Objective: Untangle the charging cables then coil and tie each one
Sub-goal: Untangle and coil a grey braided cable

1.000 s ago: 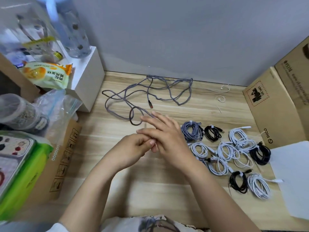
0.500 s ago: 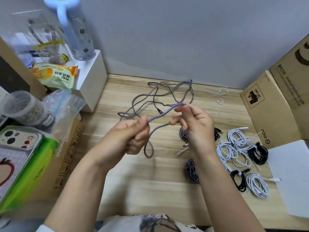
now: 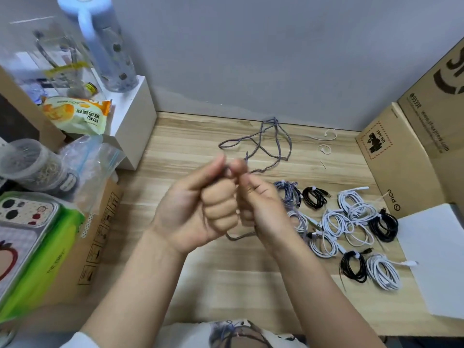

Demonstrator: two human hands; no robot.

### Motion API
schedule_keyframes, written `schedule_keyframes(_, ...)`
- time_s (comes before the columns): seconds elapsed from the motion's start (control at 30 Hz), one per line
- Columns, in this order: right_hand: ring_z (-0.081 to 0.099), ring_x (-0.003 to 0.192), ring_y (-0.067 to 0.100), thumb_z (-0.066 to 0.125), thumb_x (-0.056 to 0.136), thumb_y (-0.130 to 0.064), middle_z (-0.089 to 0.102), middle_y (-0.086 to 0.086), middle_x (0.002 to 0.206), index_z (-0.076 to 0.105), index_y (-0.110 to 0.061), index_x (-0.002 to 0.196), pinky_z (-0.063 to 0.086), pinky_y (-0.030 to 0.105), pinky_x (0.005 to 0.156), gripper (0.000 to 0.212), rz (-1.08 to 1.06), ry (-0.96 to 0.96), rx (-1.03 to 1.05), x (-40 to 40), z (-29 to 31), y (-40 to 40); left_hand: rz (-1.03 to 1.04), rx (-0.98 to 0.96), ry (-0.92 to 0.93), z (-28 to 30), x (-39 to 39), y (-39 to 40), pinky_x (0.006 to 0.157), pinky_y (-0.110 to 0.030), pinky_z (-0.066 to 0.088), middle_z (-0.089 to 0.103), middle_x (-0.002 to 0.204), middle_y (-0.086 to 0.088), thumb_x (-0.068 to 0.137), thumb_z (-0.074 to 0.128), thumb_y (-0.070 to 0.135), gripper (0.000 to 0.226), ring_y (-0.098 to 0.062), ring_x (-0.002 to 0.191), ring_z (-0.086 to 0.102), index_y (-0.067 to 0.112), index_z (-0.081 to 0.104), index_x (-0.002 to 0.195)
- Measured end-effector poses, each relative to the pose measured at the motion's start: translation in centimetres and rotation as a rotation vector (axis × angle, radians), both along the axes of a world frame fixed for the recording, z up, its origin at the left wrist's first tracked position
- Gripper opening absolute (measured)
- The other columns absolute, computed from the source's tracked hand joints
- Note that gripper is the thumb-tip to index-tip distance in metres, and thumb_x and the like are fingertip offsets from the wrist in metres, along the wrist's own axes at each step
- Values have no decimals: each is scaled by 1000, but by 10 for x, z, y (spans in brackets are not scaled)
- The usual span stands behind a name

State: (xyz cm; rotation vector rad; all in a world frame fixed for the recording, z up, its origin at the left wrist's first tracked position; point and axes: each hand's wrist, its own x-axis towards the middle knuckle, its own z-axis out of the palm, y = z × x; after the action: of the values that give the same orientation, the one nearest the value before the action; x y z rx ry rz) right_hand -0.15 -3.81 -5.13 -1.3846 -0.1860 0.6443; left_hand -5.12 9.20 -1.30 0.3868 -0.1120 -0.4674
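Observation:
A grey braided charging cable (image 3: 277, 141) lies loose on the wooden desk (image 3: 190, 136) near the wall and runs up into my hands. My left hand (image 3: 200, 204) is curled in a fist round the cable, thumb up. Right beside it my right hand (image 3: 261, 204) pinches the same cable, and a loop (image 3: 238, 236) hangs below both hands. To the right lie several coiled and tied cables: white ones (image 3: 336, 224), black ones (image 3: 315, 197) and a grey braided one (image 3: 286, 188).
Cardboard boxes (image 3: 411, 151) stand at the right, with white paper (image 3: 437, 257) in front. At the left are a white block (image 3: 130, 119) with a water bottle (image 3: 105, 46), a snack bag (image 3: 75, 114), plastic bags, jars and a green pack (image 3: 37, 259). White twist ties (image 3: 324, 149) lie near the wall.
My hands have come together, side by side, with the cable gathered between them. The loose part on the desk has been drawn in and is smaller and nearer the wall.

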Motion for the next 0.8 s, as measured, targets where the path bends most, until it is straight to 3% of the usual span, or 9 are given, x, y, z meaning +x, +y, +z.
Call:
schedule_keyframes(0.1,30,33,-2,47,94,-19,38,-12,39,60,-26,64,23,9,36,34,274,-119,-183,-18,-8,2,150,-131,158,1,7,14,46,-23,11,23,51,0,100,35,19,20,-11,42,14,4,48,104)
schedule_keyframes(0.2,38,42,-2,43,92,-33,44,-12,44,61,-28,79,29,13,48,23,395,-274,-304,-28,-6,0,338,46,267,-7,15,25,44,-26,23,31,54,0,96,41,8,11,-13,41,26,6,47,105)
schedule_keyframes(0.27,44,49,-3,46,97,-31,51,-21,48,65,-24,82,31,16,55,25,429,-382,-432,-27,-2,-4,456,200,302,-13,19,14,35,-17,28,46,53,4,82,52,8,17,-7,31,32,11,47,98)
schedule_keyframes(0.37,45,52,-1,50,96,-27,51,-23,50,65,-24,80,31,18,54,22,444,-468,-513,-27,6,-9,522,120,261,-21,19,10,43,-13,46,72,95,-6,79,46,10,22,-3,45,58,5,60,95)
schedule_keyframes(0.47,44,51,3,50,89,-41,49,-15,49,58,-28,68,31,22,54,25,394,-606,-568,-26,11,-14,421,223,235,-25,20,13,73,-46,58,65,116,-18,82,42,8,34,-29,92,70,0,72,93)
schedule_keyframes(0.53,38,49,11,45,84,-48,40,-6,44,55,-23,64,32,31,54,33,367,-731,-631,-24,13,-19,314,388,196,-26,18,17,76,-53,53,65,116,-21,80,45,11,35,-35,100,66,-1,69,102)
schedule_keyframes(0.63,27,54,14,51,84,-47,26,-7,41,63,-23,73,27,26,50,29,277,-965,-641,-22,17,-25,115,506,166,-20,14,20,70,-45,58,67,108,-23,83,42,16,39,-35,95,68,-3,64,109)
schedule_keyframes(0.73,35,51,2,63,75,-45,52,-5,51,69,-25,75,38,22,48,21,174,-1039,-560,-19,21,-28,-24,620,147,-17,9,20,57,-31,56,71,93,-21,85,39,18,41,-28,74,71,-1,59,115)
schedule_keyframes(0.8,46,54,-8,76,66,-37,63,-10,64,69,-25,76,39,18,51,17,58,-972,-444,-15,26,-28,-123,639,110,-18,6,19,59,-29,56,71,82,-19,86,42,22,38,-27,68,71,-1,61,110)
